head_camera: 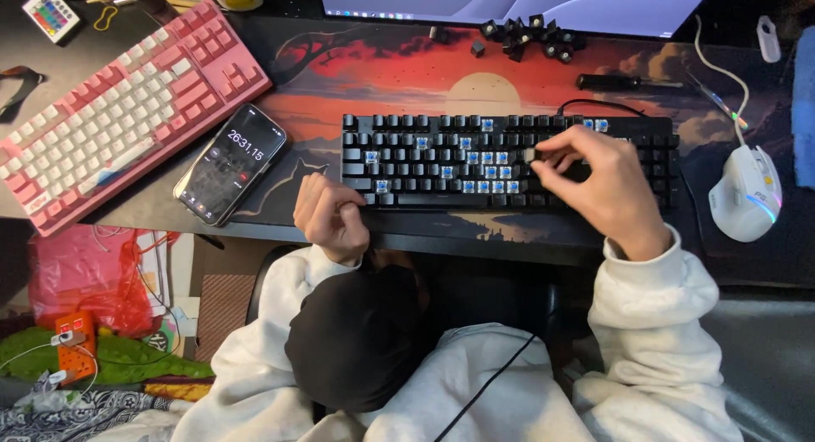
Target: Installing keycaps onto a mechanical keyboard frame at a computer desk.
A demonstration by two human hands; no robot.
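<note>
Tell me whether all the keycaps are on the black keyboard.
No: the black keyboard shows bare blue switches where keycaps are missing.

The black keyboard looks like matt plastic, with small shiny blue plastic bits where caps are off. The pink keyboard is smooth plastic too. The desk mat looks like soft printed cloth. The phone has a glossy glass face. The white mouse is smooth plastic. The sleeves are soft, thick cloth.
</note>
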